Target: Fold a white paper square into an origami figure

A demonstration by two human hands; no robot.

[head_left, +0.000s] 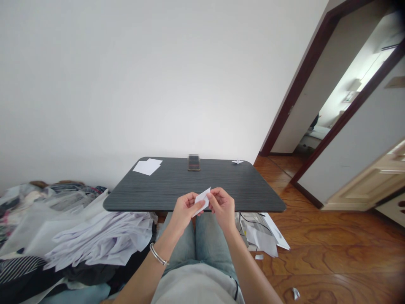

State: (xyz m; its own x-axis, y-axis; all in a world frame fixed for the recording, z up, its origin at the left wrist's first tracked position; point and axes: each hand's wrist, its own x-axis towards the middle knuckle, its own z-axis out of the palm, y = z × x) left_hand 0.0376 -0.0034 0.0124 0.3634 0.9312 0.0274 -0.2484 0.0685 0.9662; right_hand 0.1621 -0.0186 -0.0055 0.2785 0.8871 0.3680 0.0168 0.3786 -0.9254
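A small folded piece of white paper [202, 199] is pinched between both my hands, just above my lap at the near edge of the dark table [177, 185]. My left hand [184, 210], with a bracelet at the wrist, grips its left and lower part. My right hand [223, 205] holds its right edge with thumb and fingers closed. Neither hand touches the table.
On the table lie white sheets [147, 166] at the far left, a phone [194, 162] propped at the far middle, and a small folded paper figure [237, 161] at the far right. A heap of papers and cloth [95, 238] lies left; papers [262, 234] on the wood floor right.
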